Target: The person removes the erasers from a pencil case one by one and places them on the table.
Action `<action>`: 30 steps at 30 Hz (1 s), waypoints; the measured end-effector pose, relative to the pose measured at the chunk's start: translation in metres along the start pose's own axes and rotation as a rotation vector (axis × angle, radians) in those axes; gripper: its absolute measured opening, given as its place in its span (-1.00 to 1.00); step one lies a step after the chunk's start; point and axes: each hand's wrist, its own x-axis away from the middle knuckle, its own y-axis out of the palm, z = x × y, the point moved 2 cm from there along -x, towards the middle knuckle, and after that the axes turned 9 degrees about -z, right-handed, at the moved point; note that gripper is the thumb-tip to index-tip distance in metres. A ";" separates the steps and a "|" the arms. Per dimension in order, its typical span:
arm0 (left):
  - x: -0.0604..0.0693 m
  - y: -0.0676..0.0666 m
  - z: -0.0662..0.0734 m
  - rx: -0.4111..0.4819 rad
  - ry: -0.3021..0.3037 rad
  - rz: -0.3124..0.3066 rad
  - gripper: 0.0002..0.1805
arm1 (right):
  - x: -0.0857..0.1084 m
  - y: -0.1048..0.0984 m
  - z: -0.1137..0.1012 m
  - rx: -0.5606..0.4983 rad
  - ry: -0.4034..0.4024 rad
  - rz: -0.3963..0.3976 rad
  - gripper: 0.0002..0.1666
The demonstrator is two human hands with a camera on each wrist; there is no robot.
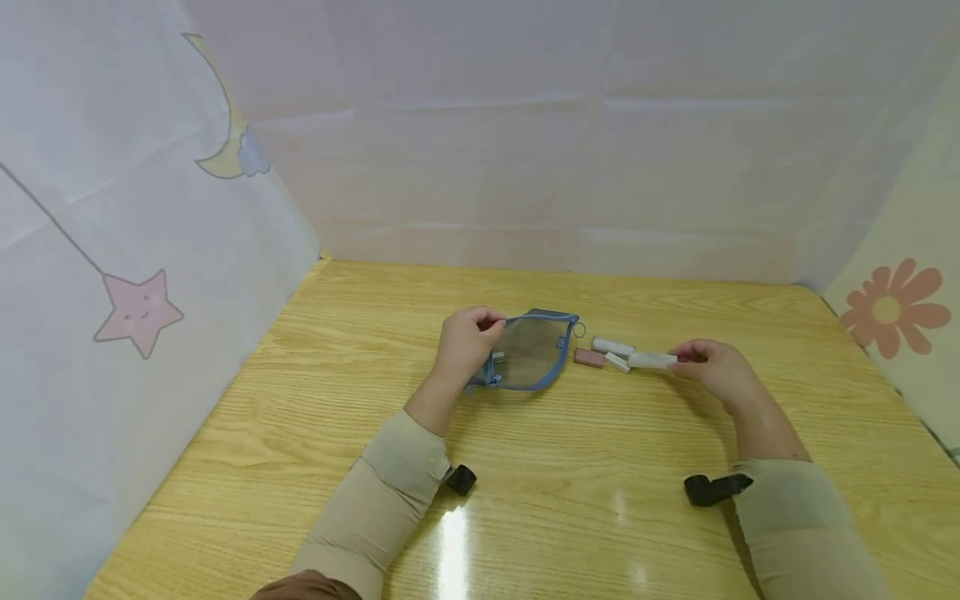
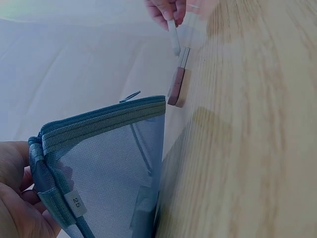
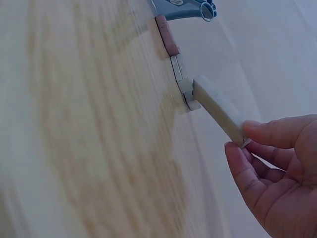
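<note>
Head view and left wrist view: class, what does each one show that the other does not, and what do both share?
Only the head view shows the pink star, the moon and the flower.

Only the left wrist view lets you read the number 25, on a small white tag.

Both share the left hand holding the mesh pouch, the right hand holding a white block, the reddish block, and the wooden table.

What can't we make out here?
Head: white bar, gripped end hidden by right hand.
Left wrist: left hand, part cut off by left edge.
Left wrist: dim shape seen through the mesh pouch; mesh blurs it.
Right wrist: mesh pouch, mostly cut off by top edge.
</note>
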 end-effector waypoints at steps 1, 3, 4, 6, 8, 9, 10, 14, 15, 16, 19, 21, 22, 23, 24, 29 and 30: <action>0.000 0.000 0.000 -0.003 0.000 0.000 -0.86 | 0.000 0.000 0.001 -0.003 0.001 -0.003 -0.58; 0.000 0.000 0.000 -0.010 0.000 0.001 -0.86 | -0.001 0.000 0.003 -0.004 0.003 -0.005 -0.57; 0.000 0.000 0.000 -0.012 0.000 0.002 -0.87 | -0.001 0.000 0.005 -0.004 0.004 -0.006 -0.57; 0.000 0.000 0.001 -0.016 0.000 0.002 -0.87 | -0.001 0.000 0.007 -0.008 0.010 -0.005 -0.57; 0.000 0.000 0.001 -0.018 0.000 0.003 -0.87 | -0.002 -0.001 0.009 -0.006 0.016 0.000 -0.57; 0.000 0.000 0.001 -0.017 -0.001 0.002 -0.87 | -0.002 -0.001 0.010 -0.006 0.016 0.001 -0.57; 0.000 0.001 0.001 -0.017 -0.002 0.002 -0.87 | -0.002 -0.001 0.011 -0.007 0.021 0.006 -0.57; -0.001 0.001 0.000 -0.016 -0.004 0.001 -0.87 | -0.002 -0.001 0.014 -0.014 0.033 0.007 -0.55; -0.001 0.001 -0.001 -0.017 -0.005 0.002 -0.87 | -0.002 -0.001 0.014 -0.017 0.040 0.001 -0.54; -0.001 0.002 -0.001 -0.017 -0.006 0.002 -0.87 | -0.002 -0.001 0.015 -0.023 0.048 -0.007 -0.52; -0.001 0.002 -0.001 -0.015 -0.008 0.000 -0.88 | -0.002 0.000 0.019 -0.029 0.071 -0.043 -0.49; -0.001 0.002 -0.001 -0.011 -0.008 -0.001 -0.88 | -0.002 0.001 0.020 -0.022 0.080 -0.067 -0.48; -0.001 0.002 -0.001 -0.009 -0.008 -0.001 -0.88 | -0.002 0.002 0.021 -0.019 0.082 -0.076 -0.48; -0.001 0.002 0.000 -0.008 -0.008 -0.002 -0.88 | -0.002 0.002 0.021 -0.014 0.083 -0.084 -0.48; -0.001 0.002 0.000 -0.008 -0.008 -0.001 -0.89 | -0.002 0.003 0.021 -0.009 0.083 -0.089 -0.48; 0.000 0.001 0.000 -0.006 -0.014 -0.001 -0.89 | -0.004 0.005 0.023 0.001 0.096 -0.092 -0.49; 0.000 0.001 0.000 -0.007 -0.015 -0.001 -0.89 | -0.005 0.005 0.023 0.005 0.100 -0.089 -0.50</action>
